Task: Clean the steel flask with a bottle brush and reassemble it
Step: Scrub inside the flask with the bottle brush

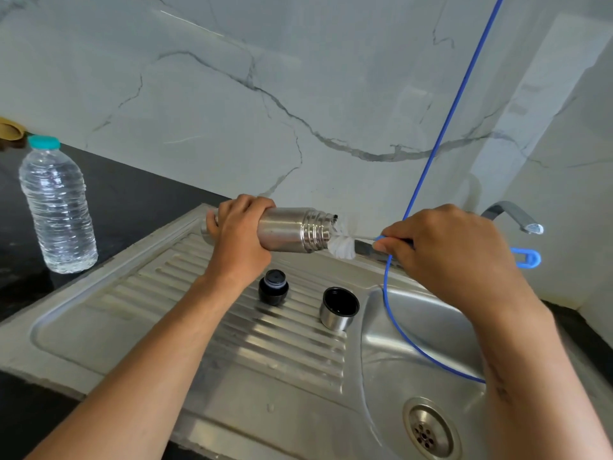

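Note:
My left hand (237, 237) grips the steel flask (292, 229) around its body and holds it sideways above the drainboard, its open threaded mouth pointing right. My right hand (444, 247) is closed on the blue handle of the bottle brush (343, 244). The brush's white bristle head sits right at the flask's mouth, partly inside. The handle's blue loop end sticks out past my right hand. On the ribbed drainboard stand the black stopper (272, 287) and the steel cup lid (339, 308), open side up.
A steel sink (414, 330) with a drain (428, 429) lies at lower right, the tap spout (517, 220) above it. A thin blue tube (441, 137) hangs from above into the basin. A clear water bottle (58, 207) stands on the black counter at left.

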Available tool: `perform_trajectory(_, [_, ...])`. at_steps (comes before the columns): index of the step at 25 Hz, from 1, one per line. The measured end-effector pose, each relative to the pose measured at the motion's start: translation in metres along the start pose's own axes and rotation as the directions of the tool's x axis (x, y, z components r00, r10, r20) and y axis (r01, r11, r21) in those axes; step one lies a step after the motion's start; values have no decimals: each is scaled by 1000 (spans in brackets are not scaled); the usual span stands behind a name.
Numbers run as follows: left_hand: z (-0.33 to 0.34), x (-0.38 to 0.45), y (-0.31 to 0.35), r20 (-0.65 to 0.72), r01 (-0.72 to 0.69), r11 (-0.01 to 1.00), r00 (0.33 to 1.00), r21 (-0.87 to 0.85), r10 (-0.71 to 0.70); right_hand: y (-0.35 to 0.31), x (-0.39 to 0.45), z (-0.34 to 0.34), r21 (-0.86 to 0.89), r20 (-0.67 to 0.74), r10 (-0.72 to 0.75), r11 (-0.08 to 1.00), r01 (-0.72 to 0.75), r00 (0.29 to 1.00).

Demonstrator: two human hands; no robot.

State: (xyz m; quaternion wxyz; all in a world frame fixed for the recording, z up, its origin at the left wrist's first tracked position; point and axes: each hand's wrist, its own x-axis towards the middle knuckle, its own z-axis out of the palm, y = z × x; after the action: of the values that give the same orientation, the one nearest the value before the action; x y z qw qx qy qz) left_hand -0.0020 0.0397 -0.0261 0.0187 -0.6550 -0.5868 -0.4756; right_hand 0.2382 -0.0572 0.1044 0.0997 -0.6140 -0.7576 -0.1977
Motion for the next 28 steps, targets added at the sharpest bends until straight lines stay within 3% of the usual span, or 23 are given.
perform_trajectory(2, [0, -1, 3, 2, 7, 1000, 1000, -8, -7, 4, 3, 3, -3, 14, 7, 1000, -7, 1000])
perform_trajectory(8, [6, -5, 18, 61, -110, 994, 992, -2, 110, 3, 12, 28, 262, 154, -42, 965, 0, 987])
perform_trajectory(14, [0, 2, -1, -23, 13, 1000, 1000, -15, -13, 19, 2, 0, 166, 55, 18, 986, -27, 998])
perform_trajectory(20, [3, -3, 14, 49, -118, 992, 992, -34, 120, 0, 7, 20, 179, 70, -76, 982, 63, 995])
perform_trajectory(25, [3, 1, 1, 33, -2, 999, 999, -36, 3, 20, 0, -3, 172, 106, 29, 984, -47, 994])
perform_trajectory(28, [1, -2, 10, 21, -32, 998, 999, -51, 33, 13, 3, 2, 133, 65, 28, 990, -37, 997])
